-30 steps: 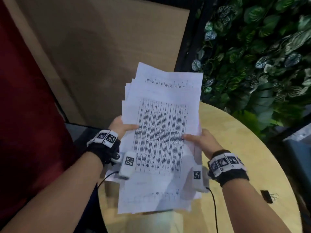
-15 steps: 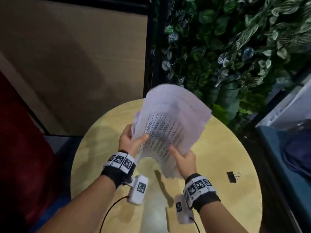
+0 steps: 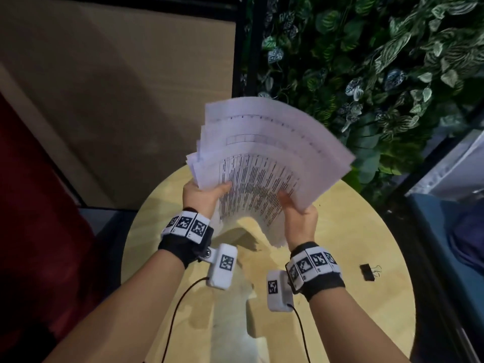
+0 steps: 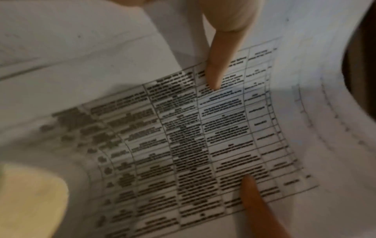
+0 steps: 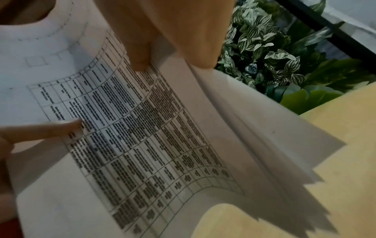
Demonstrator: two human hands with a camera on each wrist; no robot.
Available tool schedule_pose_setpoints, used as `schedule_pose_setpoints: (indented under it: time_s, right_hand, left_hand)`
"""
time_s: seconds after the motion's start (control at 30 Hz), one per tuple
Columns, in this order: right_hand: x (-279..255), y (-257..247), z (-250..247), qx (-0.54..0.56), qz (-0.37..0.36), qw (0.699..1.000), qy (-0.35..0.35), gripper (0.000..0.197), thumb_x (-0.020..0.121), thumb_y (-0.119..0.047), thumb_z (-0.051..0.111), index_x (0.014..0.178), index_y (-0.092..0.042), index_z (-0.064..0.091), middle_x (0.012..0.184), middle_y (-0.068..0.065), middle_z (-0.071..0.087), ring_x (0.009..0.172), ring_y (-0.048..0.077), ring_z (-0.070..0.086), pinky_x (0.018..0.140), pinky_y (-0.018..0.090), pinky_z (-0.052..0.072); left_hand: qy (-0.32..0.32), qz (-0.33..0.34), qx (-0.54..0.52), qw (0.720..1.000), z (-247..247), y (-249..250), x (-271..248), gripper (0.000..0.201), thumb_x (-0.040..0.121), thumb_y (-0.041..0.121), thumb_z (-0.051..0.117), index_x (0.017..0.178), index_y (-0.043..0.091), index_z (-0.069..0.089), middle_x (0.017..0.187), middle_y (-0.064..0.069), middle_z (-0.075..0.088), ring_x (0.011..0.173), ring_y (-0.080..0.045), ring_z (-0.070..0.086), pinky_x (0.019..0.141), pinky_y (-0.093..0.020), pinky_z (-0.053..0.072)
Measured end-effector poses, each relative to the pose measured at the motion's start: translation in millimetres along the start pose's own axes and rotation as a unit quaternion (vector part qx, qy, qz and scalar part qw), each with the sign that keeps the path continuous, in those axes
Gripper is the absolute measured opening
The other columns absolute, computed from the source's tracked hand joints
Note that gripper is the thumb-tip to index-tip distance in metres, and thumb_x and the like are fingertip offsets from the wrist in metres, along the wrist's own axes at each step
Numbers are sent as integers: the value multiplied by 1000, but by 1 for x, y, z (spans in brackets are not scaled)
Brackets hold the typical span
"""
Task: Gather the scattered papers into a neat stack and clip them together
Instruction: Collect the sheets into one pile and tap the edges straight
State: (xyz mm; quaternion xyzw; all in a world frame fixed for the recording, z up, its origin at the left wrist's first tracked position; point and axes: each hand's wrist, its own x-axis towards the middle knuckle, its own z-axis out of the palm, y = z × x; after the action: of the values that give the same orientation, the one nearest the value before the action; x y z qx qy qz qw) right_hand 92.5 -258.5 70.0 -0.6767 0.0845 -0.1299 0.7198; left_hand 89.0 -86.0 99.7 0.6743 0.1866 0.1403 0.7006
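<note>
An uneven sheaf of white printed papers (image 3: 264,163) stands nearly upright above the round table, bowed, its sheets fanned out of line at the top. My left hand (image 3: 207,195) grips its left edge, thumb on the printed front. On the right edge my right hand (image 3: 298,213) holds it the same way. In the left wrist view the papers (image 4: 203,136) fill the frame, with my left thumb (image 4: 219,53) on the table of text. In the right wrist view the papers (image 5: 142,128) curve under my right thumb (image 5: 138,48). A black binder clip (image 3: 368,272) lies on the table at the right.
The round pale wooden table (image 3: 353,231) sits below the hands. A wall of green leaves (image 3: 366,61) rises behind it, a tan panel (image 3: 117,87) at the back left, a red surface (image 3: 31,192) at the left, blue seating (image 3: 450,244) at the right.
The sheaf has swung from lying flat and facing me to standing upright over the table. Both hands kept their hold, and the view has turned toward the table.
</note>
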Motion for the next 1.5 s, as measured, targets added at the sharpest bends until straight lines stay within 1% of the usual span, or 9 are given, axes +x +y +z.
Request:
schedule_pose_setpoints:
  time_s: [0.1, 0.3, 0.43, 0.63, 0.8, 1.0, 1.13, 1.3, 1.5]
  right_hand:
    - [-18, 7, 1, 27, -1, 1000, 14, 12, 89, -19, 61, 81, -27, 63, 83, -10, 64, 77, 3, 58, 70, 14, 52]
    - [-33, 34, -6, -58, 85, 994, -40, 12, 82, -19, 70, 86, -28, 64, 87, -7, 68, 87, 10, 64, 93, 51, 50]
    - [-19, 2, -6, -106, -71, 990, 59, 79, 69, -45, 75, 135, -18, 40, 134, 5, 51, 127, 21, 47, 106, 53, 38]
    - [-22, -90, 40, -400, -436, 793, 146, 104, 71, -53, 63, 147, -22, 0, 152, 0, 11, 141, 24, 3, 109, 53, -13]
    - [-28, -80, 74, -590, -298, 738, -135, 86, 80, -38, 61, 149, -23, 13, 154, 2, 23, 145, 27, 11, 106, 69, 0]
    - [-48, -41, 77, -587, -366, 711, -128, 80, 62, -34, 75, 135, -19, 45, 133, 4, 53, 128, 29, 46, 95, 69, 31]
    - [-37, -30, 68, -513, -393, 759, -78, 83, 66, -40, 71, 139, -20, 38, 143, 7, 43, 134, 31, 37, 103, 67, 22]
    - [21, -15, 7, -232, -65, 971, 7, 114, 66, -41, 81, 149, -20, 6, 156, 5, 17, 143, 21, 17, 115, 48, 18]
    - [40, -4, -5, -194, 34, 977, -82, 37, 67, -39, 80, 76, -5, 68, 65, 1, 62, 58, 14, 60, 64, 34, 51]
  left_hand:
    - [11, -21, -29, 999, 3, -6, -16, 24, 75, 8, 74, 93, 16, 63, 76, 8, 64, 69, -5, 61, 53, -3, 48]
    - [1, -89, 46, 995, -6, -38, -25, 33, 76, 6, 74, 104, 6, 57, 97, -5, 60, 93, -17, 57, 83, -20, 38]
    - [-25, -113, 86, 990, -17, -38, -1, 39, 76, 11, 74, 110, -4, 63, 105, -17, 67, 95, -23, 63, 80, -22, 40]
    - [-90, -150, 126, 976, -24, -36, 23, 25, 73, 12, 77, 93, 3, 66, 90, -8, 64, 94, -22, 57, 81, -26, 39]
    - [-102, -138, 134, 976, -27, -35, 23, 21, 74, 5, 74, 93, 2, 66, 78, -5, 60, 87, -19, 53, 75, -25, 40]
    - [-134, -151, 117, 972, -31, -39, 28, 22, 75, -6, 69, 94, 5, 65, 84, -3, 63, 98, -23, 57, 78, -26, 44]
    - [-166, -128, 82, 974, -33, -41, 32, 23, 63, 14, 82, 84, 9, 73, 65, 8, 70, 87, -18, 64, 78, -30, 55]
    - [-147, -143, 153, 967, -45, -49, 41, 34, 73, 18, 76, 106, 13, 66, 108, -7, 67, 113, -27, 59, 106, -42, 40]
    - [-94, -93, 143, 981, -34, -30, 31, 33, 83, 17, 67, 111, -1, 63, 91, -7, 62, 90, -20, 57, 78, -24, 40]
